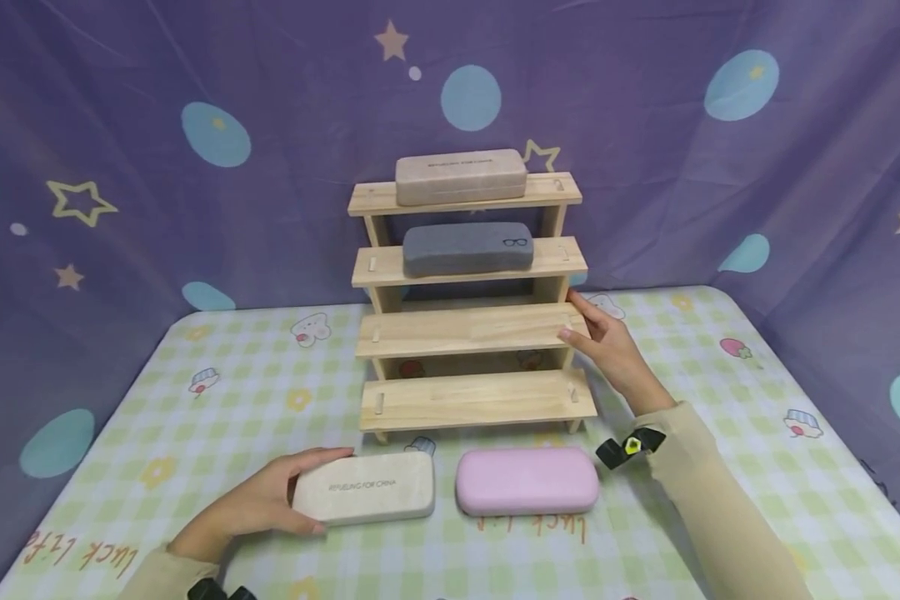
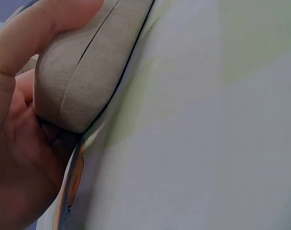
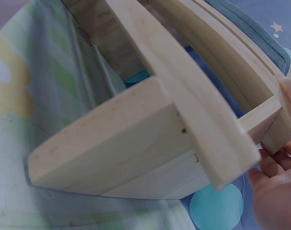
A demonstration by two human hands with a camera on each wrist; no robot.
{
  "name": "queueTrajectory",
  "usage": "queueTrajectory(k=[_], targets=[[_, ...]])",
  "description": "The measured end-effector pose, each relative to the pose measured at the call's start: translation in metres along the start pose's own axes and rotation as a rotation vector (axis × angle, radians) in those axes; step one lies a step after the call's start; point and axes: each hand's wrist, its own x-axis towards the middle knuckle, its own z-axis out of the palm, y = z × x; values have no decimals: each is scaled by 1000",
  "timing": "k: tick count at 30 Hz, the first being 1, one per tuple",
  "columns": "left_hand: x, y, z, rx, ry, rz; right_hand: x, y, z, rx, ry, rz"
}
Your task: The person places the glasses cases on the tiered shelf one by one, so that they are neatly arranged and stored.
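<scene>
My left hand (image 1: 258, 497) holds the left end of a cream glasses case (image 1: 378, 498) lying on the table, thumb along the near side and fingers at the far side. The left wrist view shows that case's end (image 2: 71, 88) between thumb and palm. At the right end of a four-step wooden display rack (image 1: 450, 331), my right hand (image 1: 611, 354) grips the second step from the bottom, thumb on top. In the right wrist view the fingers are partly hidden by the frame edge. A pink glasses case (image 1: 527, 481) lies right of the cream one.
On the rack's top step sits a beige glasses case (image 1: 461, 177). A grey-blue glasses case (image 1: 468, 249) is on the step below it. A checked cloth covers the table (image 1: 270, 417), and a purple patterned curtain (image 1: 307, 125) hangs behind.
</scene>
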Motion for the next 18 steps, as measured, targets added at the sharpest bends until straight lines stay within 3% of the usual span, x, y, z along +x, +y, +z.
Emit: queueTrajectory(k=[18], targets=[[1, 12, -8, 88, 41, 102, 0, 0, 0, 5, -16, -20]])
